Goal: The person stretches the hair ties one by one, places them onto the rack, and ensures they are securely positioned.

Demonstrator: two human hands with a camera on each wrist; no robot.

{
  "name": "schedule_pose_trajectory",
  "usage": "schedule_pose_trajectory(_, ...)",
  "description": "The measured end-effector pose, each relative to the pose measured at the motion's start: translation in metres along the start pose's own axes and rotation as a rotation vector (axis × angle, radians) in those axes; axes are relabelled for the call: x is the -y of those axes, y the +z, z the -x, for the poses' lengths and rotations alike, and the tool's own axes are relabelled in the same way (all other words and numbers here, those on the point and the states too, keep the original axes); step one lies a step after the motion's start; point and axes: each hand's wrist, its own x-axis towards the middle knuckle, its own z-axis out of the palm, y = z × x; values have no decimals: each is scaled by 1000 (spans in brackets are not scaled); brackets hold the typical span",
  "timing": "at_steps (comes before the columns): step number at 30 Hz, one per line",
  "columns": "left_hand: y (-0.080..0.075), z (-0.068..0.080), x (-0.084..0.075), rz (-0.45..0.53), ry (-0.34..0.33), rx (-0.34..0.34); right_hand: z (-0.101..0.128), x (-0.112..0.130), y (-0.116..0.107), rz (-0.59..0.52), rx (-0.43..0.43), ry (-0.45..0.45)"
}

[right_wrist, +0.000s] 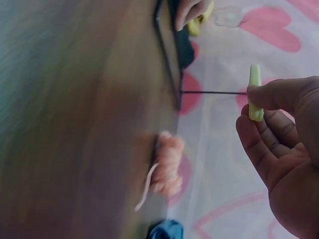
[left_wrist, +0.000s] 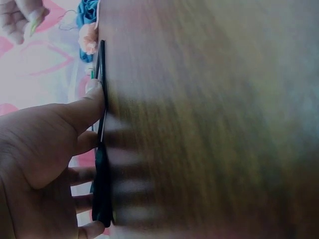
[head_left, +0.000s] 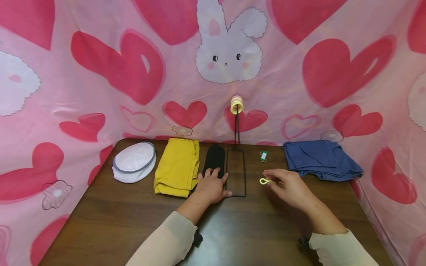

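My right hand (head_left: 293,189) pinches a pale yellow hair tie (head_left: 264,181) between thumb and fingers, held above the table; the right wrist view shows the hair tie (right_wrist: 255,94) upright at the fingertips. A black wire stand (head_left: 245,173) has a rectangular base and an upright rod, with several yellow and pink hair ties (head_left: 236,105) around its top arm. My left hand (head_left: 211,186) rests with spread fingers on a flat black piece (head_left: 215,155), its thumb over the base's near edge. What the black piece is, I cannot tell.
On the left lie a round white mesh item (head_left: 134,162) with grey trim and a folded yellow cloth (head_left: 178,166). A green key tag (head_left: 263,156) and a folded blue cloth (head_left: 321,159) lie right of the stand. A fluffy pink item (right_wrist: 168,164) shows in the right wrist view.
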Motion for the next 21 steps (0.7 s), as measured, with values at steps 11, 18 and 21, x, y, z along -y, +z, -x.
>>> schedule_pose_trajectory(11, 1, -1, 1, 10, -4, 22, -26, 31, -4, -57, -58, -58)
schedule_pose_trajectory(18, 1, 0, 0, 2, -12, 13, -38, 47, -9, -74, -105, -120)
schedule_pose_trajectory(21, 1, -1, 0, 0, -13, 15, -43, 51, -12, -81, -135, -167)
